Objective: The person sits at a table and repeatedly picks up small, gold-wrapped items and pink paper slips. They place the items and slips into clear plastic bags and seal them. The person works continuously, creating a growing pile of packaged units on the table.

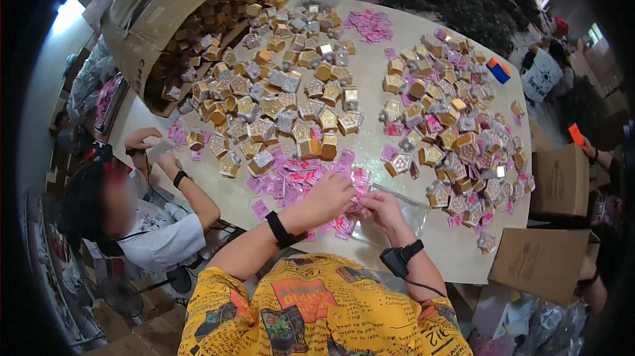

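My left hand (331, 194) is closed, its fingers pinched together above a heap of small pink tags (301, 174). Right beside it, my right hand (382, 208) is closed too, with thumb and finger pressed together. Between the fingertips of both hands is a pink tag (358, 198), partly hidden by the fingers. Under and beside my right hand lies a clear plastic bag (411, 216). Just beyond the tag heap stand gold five-sided ornaments (309, 149), some wrapped in clear plastic.
Wrapped gold ornaments (456, 151) mixed with pink tags cover the table's right side. An open cardboard box (149, 45) full of ornaments lies tipped at the far left. Another pink tag pile (368, 26) and a blue-orange tape dispenser (499, 71) sit farther off. A co-worker (155, 233) works at left.
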Demonstrator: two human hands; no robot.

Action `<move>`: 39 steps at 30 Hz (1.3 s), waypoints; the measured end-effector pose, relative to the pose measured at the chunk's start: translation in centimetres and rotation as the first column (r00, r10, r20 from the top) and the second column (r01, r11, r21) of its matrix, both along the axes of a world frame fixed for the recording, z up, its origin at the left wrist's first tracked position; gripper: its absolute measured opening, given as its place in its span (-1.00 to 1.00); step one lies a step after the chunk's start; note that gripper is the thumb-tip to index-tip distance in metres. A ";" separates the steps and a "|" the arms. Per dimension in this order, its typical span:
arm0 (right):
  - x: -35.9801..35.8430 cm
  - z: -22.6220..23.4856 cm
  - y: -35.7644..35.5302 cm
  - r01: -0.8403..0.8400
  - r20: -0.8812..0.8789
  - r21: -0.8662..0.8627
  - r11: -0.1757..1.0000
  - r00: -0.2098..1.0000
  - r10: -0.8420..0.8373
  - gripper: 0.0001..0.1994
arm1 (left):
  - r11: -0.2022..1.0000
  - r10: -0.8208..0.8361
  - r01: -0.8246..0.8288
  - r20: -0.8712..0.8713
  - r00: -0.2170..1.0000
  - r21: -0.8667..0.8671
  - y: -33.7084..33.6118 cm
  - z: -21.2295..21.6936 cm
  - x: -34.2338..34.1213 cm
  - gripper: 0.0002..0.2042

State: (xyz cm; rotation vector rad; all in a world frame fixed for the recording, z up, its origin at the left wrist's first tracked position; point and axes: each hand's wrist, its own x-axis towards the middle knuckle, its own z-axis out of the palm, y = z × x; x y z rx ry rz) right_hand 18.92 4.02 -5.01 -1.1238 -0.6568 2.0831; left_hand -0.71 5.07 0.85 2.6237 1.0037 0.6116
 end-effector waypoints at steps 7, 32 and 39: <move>-0.9 1.5 0.1 0.088 -0.065 -0.053 0.995 0.994 -0.091 -0.90 | 1.000 0.005 -0.005 -0.020 1.000 0.014 0.0 -0.6 -0.2 -0.92; -1.0 0.8 -1.0 -0.608 0.653 0.757 0.239 0.688 -0.317 -0.89 | 0.800 0.260 -0.214 0.003 0.966 -0.560 -0.3 -3.5 -0.2 -0.85; -0.5 1.0 -0.3 -0.765 0.709 0.641 0.059 0.561 -0.427 -0.90 | 0.465 0.146 -0.126 -0.064 0.987 -0.876 3.7 -2.7 -0.9 -0.78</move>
